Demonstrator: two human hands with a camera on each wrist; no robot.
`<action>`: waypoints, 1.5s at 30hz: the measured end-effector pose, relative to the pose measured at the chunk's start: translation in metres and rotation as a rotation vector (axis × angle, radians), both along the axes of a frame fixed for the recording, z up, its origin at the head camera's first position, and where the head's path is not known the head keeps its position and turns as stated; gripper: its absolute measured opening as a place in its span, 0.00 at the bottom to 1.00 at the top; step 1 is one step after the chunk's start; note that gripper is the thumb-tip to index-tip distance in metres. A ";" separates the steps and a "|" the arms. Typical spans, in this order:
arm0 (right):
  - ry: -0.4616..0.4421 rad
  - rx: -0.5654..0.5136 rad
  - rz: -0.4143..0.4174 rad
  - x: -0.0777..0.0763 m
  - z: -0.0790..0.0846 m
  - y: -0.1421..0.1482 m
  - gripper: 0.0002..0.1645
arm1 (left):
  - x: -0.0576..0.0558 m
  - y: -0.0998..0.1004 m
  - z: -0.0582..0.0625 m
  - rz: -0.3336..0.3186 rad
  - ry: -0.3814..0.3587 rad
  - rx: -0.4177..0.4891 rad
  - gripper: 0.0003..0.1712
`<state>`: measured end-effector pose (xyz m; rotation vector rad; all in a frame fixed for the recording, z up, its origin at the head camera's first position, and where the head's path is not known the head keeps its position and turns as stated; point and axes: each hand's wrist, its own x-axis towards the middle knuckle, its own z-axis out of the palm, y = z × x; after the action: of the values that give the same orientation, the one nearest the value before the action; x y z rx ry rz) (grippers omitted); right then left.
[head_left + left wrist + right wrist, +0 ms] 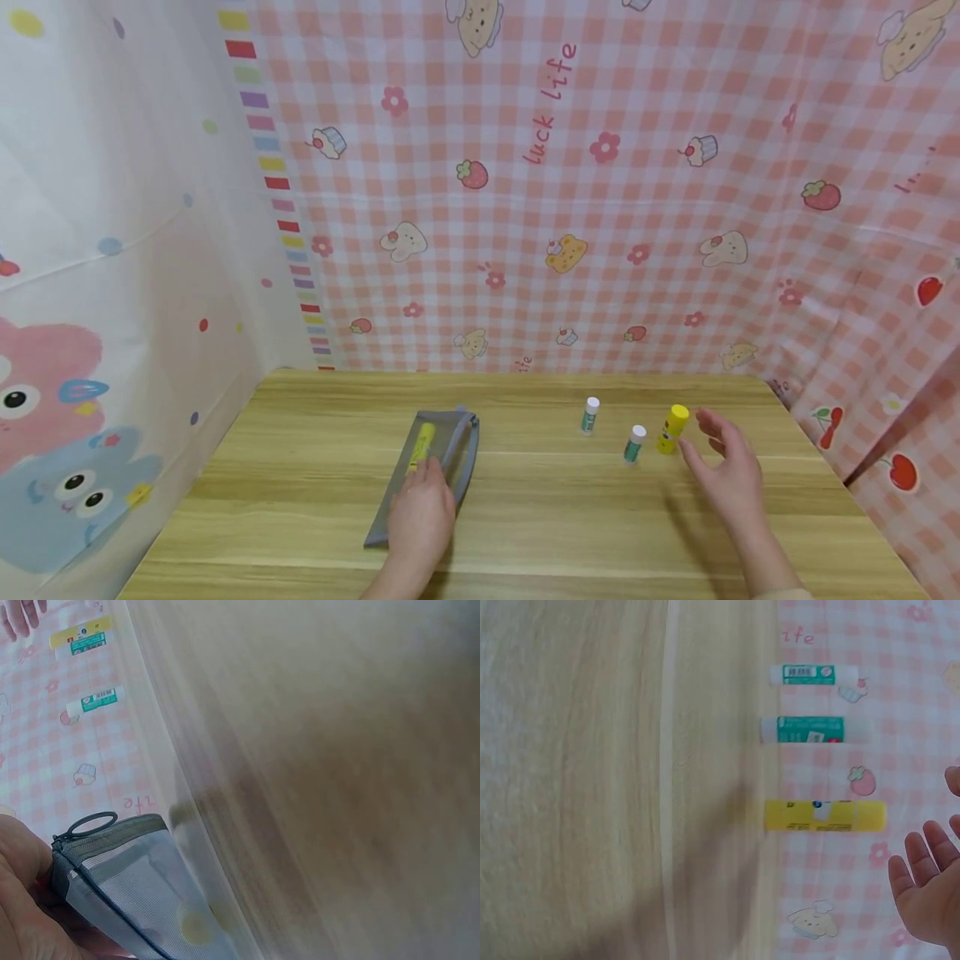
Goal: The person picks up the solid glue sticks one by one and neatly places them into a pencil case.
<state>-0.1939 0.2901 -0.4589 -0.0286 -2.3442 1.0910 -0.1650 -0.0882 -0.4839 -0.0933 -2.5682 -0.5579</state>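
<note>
At near left, the left hand (422, 512) is resting on the mesh pouch (444, 433), fingers pressed together. Slightly farther, at right, the right hand (729, 477) is hovering, thumb and fingers spread, beside the upright yellow glue stick (672, 429); gripping its middle evenly should prevent tipping.

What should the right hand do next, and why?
I'd probably close the right hand around the upright yellow tube: the hand sits open close beside it, apparently not touching, while the left hand rests on the mesh pouch.
</note>
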 end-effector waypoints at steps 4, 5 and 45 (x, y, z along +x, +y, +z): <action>-0.072 -0.026 -0.002 -0.007 -0.003 0.005 0.32 | 0.001 0.000 0.000 -0.003 0.007 -0.003 0.16; -0.088 -0.035 0.003 -0.009 -0.004 0.006 0.33 | 0.001 0.000 0.000 -0.004 0.011 -0.005 0.16; -0.375 -0.374 -0.047 -0.054 -0.035 0.009 0.31 | 0.000 0.001 -0.004 -0.008 0.025 -0.006 0.16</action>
<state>-0.2478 0.2993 -0.4936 -0.4589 -2.3991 1.5994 -0.1653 -0.0868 -0.4883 -0.1115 -2.5459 -0.5489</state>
